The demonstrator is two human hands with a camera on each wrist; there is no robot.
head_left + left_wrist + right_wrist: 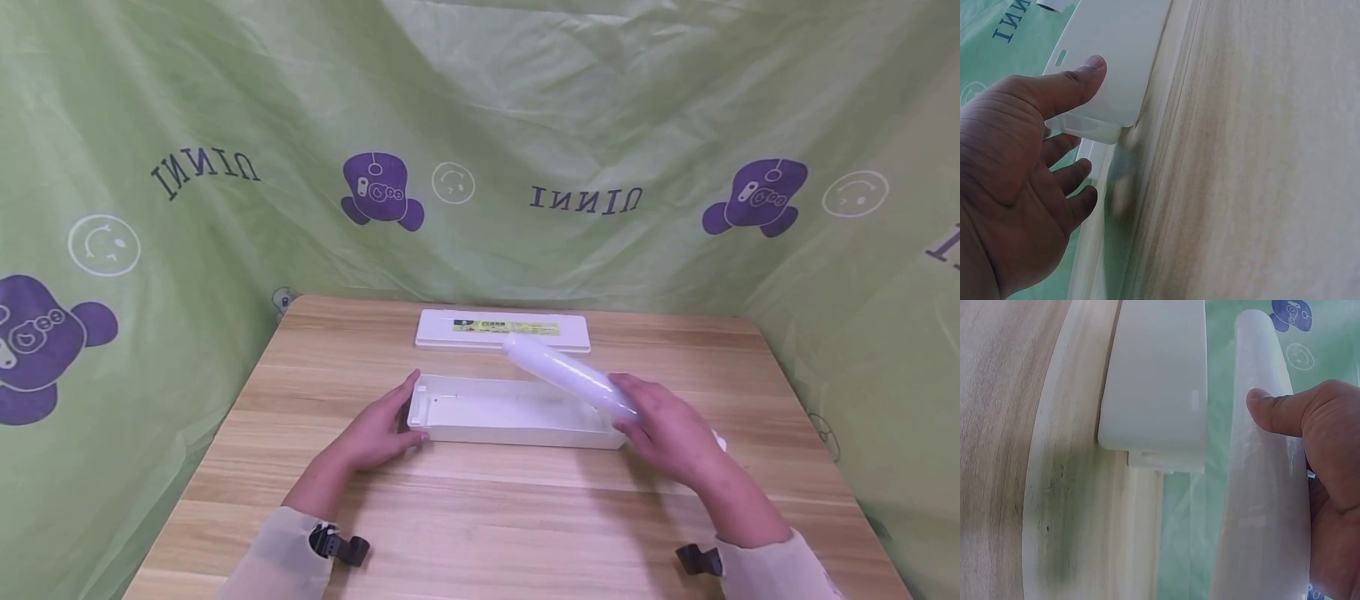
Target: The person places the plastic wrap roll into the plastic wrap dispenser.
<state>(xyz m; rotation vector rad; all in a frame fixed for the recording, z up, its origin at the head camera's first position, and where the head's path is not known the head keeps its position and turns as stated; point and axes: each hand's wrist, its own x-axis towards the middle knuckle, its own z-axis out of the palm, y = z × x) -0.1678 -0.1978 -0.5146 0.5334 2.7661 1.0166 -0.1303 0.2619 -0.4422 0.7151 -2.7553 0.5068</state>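
A long white open-topped box (pixel 517 436) lies across the middle of the table. My left hand (pixel 377 429) grips its left end, the thumb on the front wall and the other fingers round the end. The left wrist view shows that thumb against the smooth white wall (pixel 1116 50), near a small slot. Tilted over the box's right part is a glossy white roll of plastic film (pixel 566 375), its far end raised toward the back. My right hand (pixel 666 429) holds the roll around its nearer part; in the right wrist view the thumb lies along the film (pixel 1266 487).
Behind the box, a flat white lid (pixel 435 329) with a green and yellow label (pixel 510 327) lies near the back edge of the wood-grain table (pixel 495 525). A green printed curtain (pixel 480 258) hangs behind and on both sides.
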